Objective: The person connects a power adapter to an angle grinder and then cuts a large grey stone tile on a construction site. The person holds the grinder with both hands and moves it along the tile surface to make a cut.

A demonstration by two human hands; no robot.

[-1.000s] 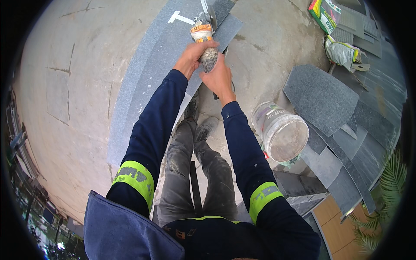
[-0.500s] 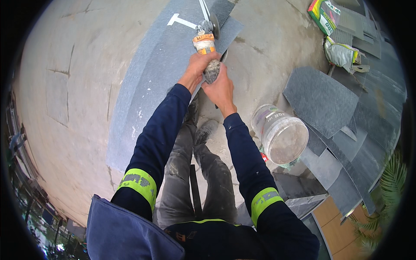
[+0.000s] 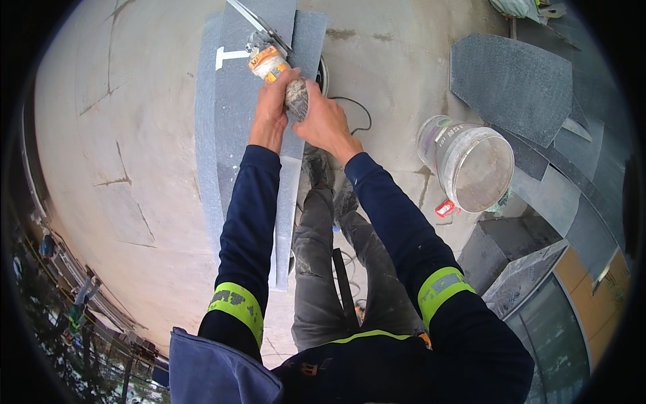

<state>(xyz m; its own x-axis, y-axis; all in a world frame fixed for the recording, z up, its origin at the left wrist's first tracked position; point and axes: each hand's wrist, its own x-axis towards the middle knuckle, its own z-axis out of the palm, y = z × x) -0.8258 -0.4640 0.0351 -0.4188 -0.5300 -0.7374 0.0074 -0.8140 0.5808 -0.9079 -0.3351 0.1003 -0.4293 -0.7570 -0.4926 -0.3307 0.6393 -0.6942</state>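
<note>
Both my hands hold a dusty orange and white angle grinder (image 3: 268, 65) over a long grey stone slab (image 3: 232, 87). My left hand (image 3: 272, 106) is wrapped round the middle of its body. My right hand (image 3: 323, 122) grips the dark, dust-caked rear end. The cutting disc is seen almost edge-on at the far end, over the slab; I cannot tell whether it touches the stone. A white T-shaped mark or strip (image 3: 230, 56) shows on the slab left of the grinder head. A narrow pale strip (image 3: 243, 9) lies beyond the disc.
A white plastic bucket (image 3: 474, 168) stands on the concrete floor to the right, with a small red packet (image 3: 444, 208) beside it. Further right lie cut grey slabs (image 3: 515, 84), and a dark block (image 3: 501, 249) sits nearer. A black cable (image 3: 367, 114) curves right of my hands.
The view has turned, so the bucket and loose slabs appear farther right and higher. My hands and the grinder sit farther left, with the grinder tilted leftward. Both hands keep their grip.
</note>
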